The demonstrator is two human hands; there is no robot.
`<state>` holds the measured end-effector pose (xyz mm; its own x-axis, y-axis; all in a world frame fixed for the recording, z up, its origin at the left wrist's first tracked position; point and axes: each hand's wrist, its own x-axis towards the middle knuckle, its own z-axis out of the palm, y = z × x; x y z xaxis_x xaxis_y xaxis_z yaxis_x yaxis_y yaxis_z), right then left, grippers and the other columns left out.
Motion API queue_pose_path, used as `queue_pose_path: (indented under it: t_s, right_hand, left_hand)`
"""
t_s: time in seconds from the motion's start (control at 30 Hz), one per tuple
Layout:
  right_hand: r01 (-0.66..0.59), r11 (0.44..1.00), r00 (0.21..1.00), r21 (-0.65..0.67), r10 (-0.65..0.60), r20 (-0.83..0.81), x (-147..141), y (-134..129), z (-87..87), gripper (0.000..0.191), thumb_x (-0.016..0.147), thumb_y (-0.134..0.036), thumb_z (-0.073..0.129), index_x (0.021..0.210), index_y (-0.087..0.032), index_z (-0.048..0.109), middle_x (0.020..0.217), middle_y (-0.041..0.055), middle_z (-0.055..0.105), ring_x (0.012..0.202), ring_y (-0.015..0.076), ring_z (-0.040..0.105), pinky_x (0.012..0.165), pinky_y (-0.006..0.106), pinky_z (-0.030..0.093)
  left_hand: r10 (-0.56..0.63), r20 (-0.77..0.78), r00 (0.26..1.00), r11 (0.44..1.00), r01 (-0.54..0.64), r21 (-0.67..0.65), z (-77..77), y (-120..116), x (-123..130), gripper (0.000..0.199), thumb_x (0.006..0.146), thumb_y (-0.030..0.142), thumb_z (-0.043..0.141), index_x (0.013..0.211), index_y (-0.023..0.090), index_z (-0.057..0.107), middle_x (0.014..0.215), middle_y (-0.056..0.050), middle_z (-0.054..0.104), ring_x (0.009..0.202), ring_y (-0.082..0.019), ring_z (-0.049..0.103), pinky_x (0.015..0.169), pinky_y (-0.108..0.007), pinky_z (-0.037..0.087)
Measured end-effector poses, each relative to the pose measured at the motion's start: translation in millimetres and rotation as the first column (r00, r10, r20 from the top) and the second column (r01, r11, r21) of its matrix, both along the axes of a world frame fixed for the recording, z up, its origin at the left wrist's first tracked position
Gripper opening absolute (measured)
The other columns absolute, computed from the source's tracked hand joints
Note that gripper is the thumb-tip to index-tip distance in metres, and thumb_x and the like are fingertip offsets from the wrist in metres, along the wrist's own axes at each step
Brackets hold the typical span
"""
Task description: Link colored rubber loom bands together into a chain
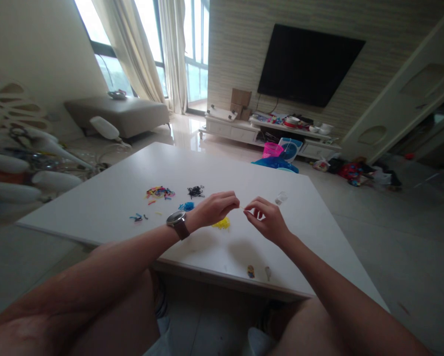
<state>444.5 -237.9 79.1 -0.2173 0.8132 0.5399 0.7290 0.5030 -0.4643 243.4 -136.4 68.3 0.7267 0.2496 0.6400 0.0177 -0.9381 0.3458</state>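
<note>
My left hand (222,203), with a watch (176,218) on its wrist, is raised above the table with its fingers pinched. My right hand (267,217) faces it, thumb and index finger pinched together. Between the fingertips runs a tiny thin pale strand (242,208), perhaps a small rubber band; its kind is too small to make out. Under my left hand lies a pile of small yellow bands (222,224). Further left are a blue pile (187,206), a black pile (196,191) and a mixed-colour pile (160,193).
All this lies on a white table (133,168). Near its front edge are a small yellow-and-blue figure (250,271) and a small pale object (268,273). A clear small container (281,198) stands at the right. Some dark and blue pieces (138,217) lie at the left.
</note>
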Motion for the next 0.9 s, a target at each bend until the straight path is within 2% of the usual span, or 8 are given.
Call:
queue_pose_path:
  t_s: [0.17,0.4,0.5,0.7,0.77,0.9]
  right_hand:
    - [0.034,0.999,0.999,0.013,-0.034,0.001,6,1,3.9,0.011,0.09,-0.015,0.057,0.083,-0.02,0.062,0.083,0.0018,0.062,0.063,0.0113,0.057,0.057,0.025,0.044]
    - [0.18,0.982,0.98,0.056,-0.175,-0.094,24,6,9.8,0.014,0.087,-0.015,0.059,0.074,-0.02,0.061,0.079,0.0017,0.061,0.063,0.0125,0.056,0.054,0.025,0.043]
    - [0.163,0.986,0.983,0.035,-0.159,-0.095,25,7,8.8,0.014,0.087,-0.014,0.059,0.074,-0.02,0.06,0.079,0.0017,0.06,0.063,0.0125,0.056,0.054,0.025,0.043]
    - [0.182,0.983,0.979,0.041,-0.177,-0.105,26,7,4.4,0.012,0.088,-0.017,0.06,0.076,-0.02,0.061,0.078,0.0013,0.059,0.061,0.0119,0.055,0.054,0.025,0.044]
    - [0.143,0.99,0.987,0.011,-0.141,-0.078,24,6,2.7,0.01,0.088,-0.018,0.06,0.079,-0.02,0.062,0.08,0.0014,0.06,0.061,0.0117,0.056,0.054,0.025,0.044]
    - [0.054,0.998,0.998,-0.038,-0.055,-0.039,17,6,0.0,0.007,0.089,-0.019,0.06,0.082,-0.021,0.063,0.083,0.0015,0.061,0.062,0.0113,0.057,0.054,0.025,0.045]
  left_hand:
    - [-0.006,-0.002,1.0,1.0,0.006,0.009,-0.7,3,-1,0.02,0.1,0.021,0.042,0.093,0.017,0.061,0.089,-0.007,0.063,0.081,-0.015,0.059,0.076,-0.027,0.047]
    - [0.065,0.061,0.996,0.998,-0.064,-0.01,-0.7,14,-5,0.016,0.097,0.015,0.046,0.092,0.017,0.061,0.089,-0.006,0.063,0.078,-0.014,0.059,0.072,-0.025,0.045]
    - [0.064,0.067,0.996,0.998,-0.063,-0.02,-1.3,14,-7,0.015,0.096,0.016,0.047,0.091,0.017,0.061,0.088,-0.006,0.063,0.077,-0.013,0.058,0.071,-0.025,0.044]
    - [0.183,0.076,0.98,0.979,-0.175,-0.1,-7.7,15,-9,0.009,0.093,0.02,0.056,0.09,0.016,0.064,0.073,0.0,0.056,0.062,-0.01,0.048,0.062,-0.023,0.039]
    - [0.172,0.073,0.982,0.98,-0.163,-0.115,-9.5,13,-7,0.01,0.092,0.023,0.059,0.096,0.017,0.066,0.073,0.001,0.057,0.06,-0.009,0.046,0.061,-0.023,0.039]
    - [0.101,0.064,0.993,0.991,-0.094,-0.098,-10.3,3,1,0.024,0.093,0.027,0.06,0.115,0.018,0.066,0.079,-0.001,0.06,0.063,-0.01,0.049,0.063,-0.023,0.041]
